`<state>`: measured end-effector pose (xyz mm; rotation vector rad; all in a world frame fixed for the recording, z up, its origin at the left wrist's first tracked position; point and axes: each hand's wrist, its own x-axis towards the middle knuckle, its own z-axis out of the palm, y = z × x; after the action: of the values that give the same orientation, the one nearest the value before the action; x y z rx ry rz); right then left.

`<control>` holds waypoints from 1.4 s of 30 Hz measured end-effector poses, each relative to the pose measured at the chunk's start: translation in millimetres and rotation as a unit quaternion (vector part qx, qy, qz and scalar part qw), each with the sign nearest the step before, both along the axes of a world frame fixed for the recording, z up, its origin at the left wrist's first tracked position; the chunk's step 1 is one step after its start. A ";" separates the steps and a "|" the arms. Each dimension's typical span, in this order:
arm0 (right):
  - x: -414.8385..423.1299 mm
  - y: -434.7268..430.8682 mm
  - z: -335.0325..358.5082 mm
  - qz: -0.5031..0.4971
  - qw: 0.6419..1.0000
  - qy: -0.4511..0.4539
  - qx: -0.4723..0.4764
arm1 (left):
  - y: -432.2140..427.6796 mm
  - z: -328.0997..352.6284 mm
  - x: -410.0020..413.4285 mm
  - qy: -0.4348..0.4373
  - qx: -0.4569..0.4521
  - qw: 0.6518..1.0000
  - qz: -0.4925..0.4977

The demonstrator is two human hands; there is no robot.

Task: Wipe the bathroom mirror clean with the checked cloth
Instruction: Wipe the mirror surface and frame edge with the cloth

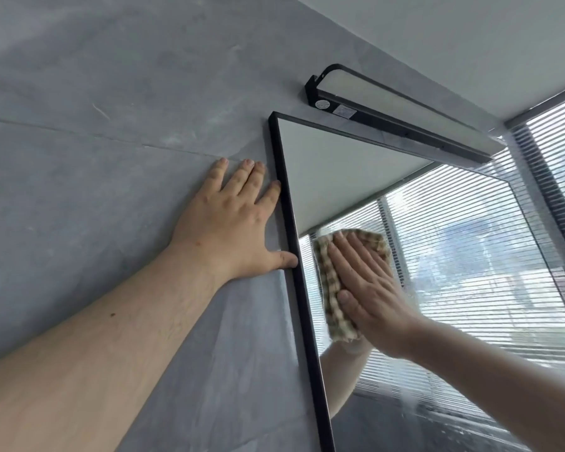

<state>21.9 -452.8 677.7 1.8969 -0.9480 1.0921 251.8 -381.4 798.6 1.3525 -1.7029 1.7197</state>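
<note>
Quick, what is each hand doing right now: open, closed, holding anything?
Left hand: open, flat on the grey wall beside the mirror frame.
Right hand: open, straight fingers pressing the checked cloth against the mirror.

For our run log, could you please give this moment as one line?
wiping | right hand presses checked cloth on mirror | left hand flat on wall

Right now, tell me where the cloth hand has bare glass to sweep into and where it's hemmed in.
Bare glass lies above the checked cloth, up to the top edge of the mirror under the light bar, and to the right of the right hand. It is tight between the cloth and the black frame, where the left hand rests on the wall.
</note>
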 end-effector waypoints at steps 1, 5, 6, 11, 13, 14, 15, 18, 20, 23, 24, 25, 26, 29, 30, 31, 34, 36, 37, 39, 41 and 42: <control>1.1 0.8 -6.5 -0.001 1.000 0.008 -0.003 | 0.0 0.0 0.0 0.000 -0.002 1.000 0.000; 5.8 5.1 -1.9 0.033 0.999 0.004 -0.004 | 0.2 0.3 -0.2 -0.002 -0.006 1.000 0.004; 8.7 5.6 5.5 0.037 0.999 0.000 -0.010 | 0.2 0.0 -0.3 -0.002 -0.005 1.000 0.002; 34.9 11.2 73.5 0.036 0.998 -0.046 -0.029 | -1.8 0.9 0.4 -0.004 -0.014 1.000 -0.009; 45.7 12.3 110.4 0.036 0.996 -0.077 -0.030 | -2.2 0.7 -0.1 -0.003 -0.011 1.000 -0.010; 50.3 12.8 127.9 0.037 0.994 -0.095 -0.025 | -2.5 0.2 -0.4 -0.002 -0.010 1.000 -0.007; 54.2 13.6 143.4 0.041 0.992 -0.114 -0.019 | -2.9 0.6 -1.0 -0.003 -0.012 1.000 -0.005; 59.5 16.1 169.1 0.054 0.989 -0.139 -0.008 | -2.5 0.7 -0.9 -0.004 -0.015 1.000 -0.008; 58.5 16.4 170.0 0.055 0.989 -0.137 -0.005 | -2.4 0.4 -0.5 -0.006 -0.018 1.000 -0.008; 57.5 18.0 155.3 0.060 0.988 -0.139 -0.009 | -2.3 0.6 -1.0 -0.007 -0.020 1.000 -0.006; 57.2 18.2 146.4 0.060 0.989 -0.136 -0.011 | -1.9 0.3 -1.5 -0.005 -0.021 1.000 -0.006; 56.8 17.7 135.7 0.059 0.989 -0.131 -0.012 | -1.6 0.0 -1.4 -0.003 -0.021 1.000 -0.006; 55.7 16.9 123.8 0.057 0.990 -0.127 -0.014 | -1.4 -0.2 -1.1 -0.002 -0.021 1.000 -0.007; 50.1 14.1 80.3 0.051 0.992 -0.117 -0.018 | -1.4 -0.6 -0.2 -0.003 -0.025 1.000 -0.017; 48.5 14.2 64.4 0.052 0.992 -0.111 -0.015 | -1.7 -0.6 0.3 -0.003 -0.026 0.999 -0.018; 47.1 14.9 47.5 0.051 0.993 -0.103 -0.008 | -1.5 -0.5 0.2 -0.004 -0.027 0.999 -0.017; 44.0 17.0 -5.9 0.047 0.996 -0.077 0.010 | -0.5 -0.6 -1.1 -0.003 -0.023 1.000 -0.008; 42.0 18.1 -39.8 0.042 0.997 -0.069 0.013 | 0.1 -0.2 -1.4 -0.005 -0.025 1.000 -0.008; 42.3 17.6 -56.5 0.040 0.997 -0.067 0.012 | 0.1 -0.2 -0.2 -0.006 -0.026 1.000 -0.007; 41.2 18.1 -87.4 0.034 0.997 -0.064 0.010 | -0.2 -0.4 0.8 -0.006 -0.029 1.000 -0.007; 41.0 19.5 -110.3 0.035 0.998 -0.058 0.011 | -0.3 -0.2 0.7 -0.007 -0.029 1.000 -0.007; 41.5 20.3 -117.5 0.037 0.998 -0.056 0.016 | -0.6 0.4 0.9 -0.006 -0.028 1.000 -0.006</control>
<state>63.4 -432.5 560.2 1.9267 -0.9693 1.2444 252.7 -382.0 799.0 1.3062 -1.6526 1.7595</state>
